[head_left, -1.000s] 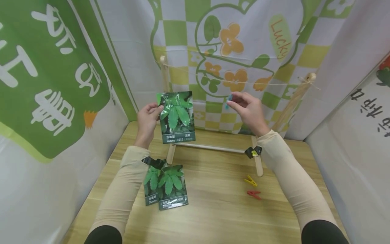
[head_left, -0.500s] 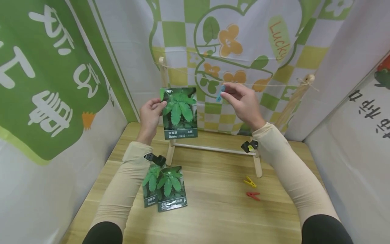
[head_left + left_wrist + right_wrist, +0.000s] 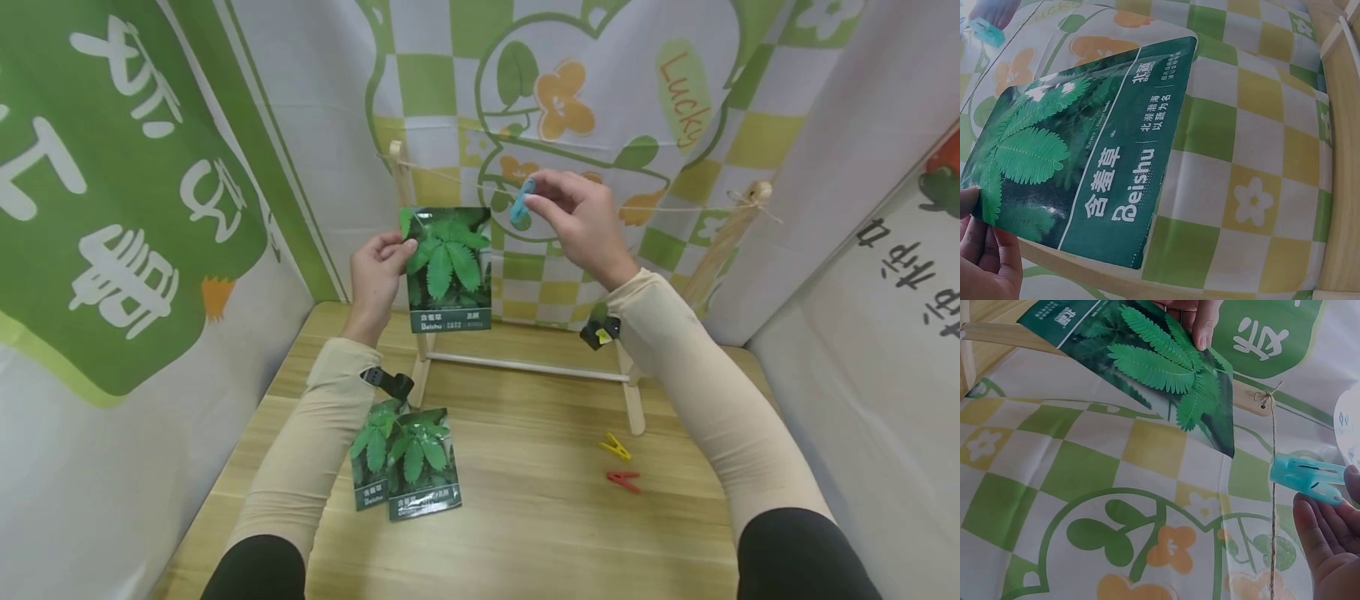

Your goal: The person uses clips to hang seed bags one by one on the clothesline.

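My left hand [image 3: 378, 275] pinches the left edge of a green seed packet [image 3: 450, 271] with a leaf picture, held upright just below a thin string [image 3: 637, 207]. In the left wrist view the packet [image 3: 1079, 156] fills the middle, with my thumb on its face. My right hand [image 3: 581, 217] pinches a blue clothespin [image 3: 522, 201] between thumb and fingers, to the right of the packet's top corner. In the right wrist view the clothespin [image 3: 1307, 478] overlaps the string [image 3: 1274, 550] with its tip.
The string runs between two posts of a wooden frame [image 3: 727, 237] standing on the table. Two more seed packets [image 3: 423, 467] lie overlapping at the front left. A yellow clothespin [image 3: 615, 446] and a red clothespin [image 3: 624, 481] lie at the right. A printed cloth [image 3: 427, 83] hangs behind.
My right hand has moved left and up with the blue clothespin, toward the string and the packet. My left hand has raised the packet slightly and shifted it right.
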{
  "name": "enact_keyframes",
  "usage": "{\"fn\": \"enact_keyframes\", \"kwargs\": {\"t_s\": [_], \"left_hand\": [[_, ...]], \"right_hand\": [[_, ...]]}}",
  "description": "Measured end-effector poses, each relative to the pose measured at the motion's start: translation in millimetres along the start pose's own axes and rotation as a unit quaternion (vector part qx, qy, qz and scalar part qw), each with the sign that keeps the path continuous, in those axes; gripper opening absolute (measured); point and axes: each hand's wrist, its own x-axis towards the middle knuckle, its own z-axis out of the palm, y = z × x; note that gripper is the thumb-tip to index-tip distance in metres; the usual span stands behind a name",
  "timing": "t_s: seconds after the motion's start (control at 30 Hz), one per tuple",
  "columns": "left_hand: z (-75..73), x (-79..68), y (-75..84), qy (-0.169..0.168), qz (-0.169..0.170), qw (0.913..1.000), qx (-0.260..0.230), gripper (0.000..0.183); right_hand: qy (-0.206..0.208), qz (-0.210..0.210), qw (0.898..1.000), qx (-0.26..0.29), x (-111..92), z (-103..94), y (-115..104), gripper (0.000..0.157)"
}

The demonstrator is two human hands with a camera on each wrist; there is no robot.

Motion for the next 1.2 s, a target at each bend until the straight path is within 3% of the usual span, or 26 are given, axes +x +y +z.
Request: {"fn": "enact_keyframes", "kwargs": {"t_s": [0.23,0.43,0.73,0.93,1.2], "left_hand": [[5.2,3.4,1.6,-0.008,-0.002,0.9999,-0.011,0.029],[8.3,6.5,3.0,-0.009,-0.006,0.9997,-0.021,0.029],[12.4,10.3,5.3,-0.008,-0.006,0.9994,-0.033,0.020],[13.5,11.8,8.1,-0.002,-0.011,0.9993,-0.037,0.016],[13.3,12.5,10.5,0.000,0.003,0.9996,-0.028,0.026]], "right_hand": [[0.014,-0.011,1.000,0.003,16.6,9.4,-3.4,0.021],[0.031,0.020,0.998,0.042,33.8,19.5,-10.8,0.018],[0.069,0.033,0.994,0.073,51.0,38.2,-11.3,0.015],[0.043,0.043,0.998,0.033,55.0,54.0,-10.3,0.016],[0.015,0.034,0.999,-0.019,55.6,64.2,-7.3,0.017]]}}
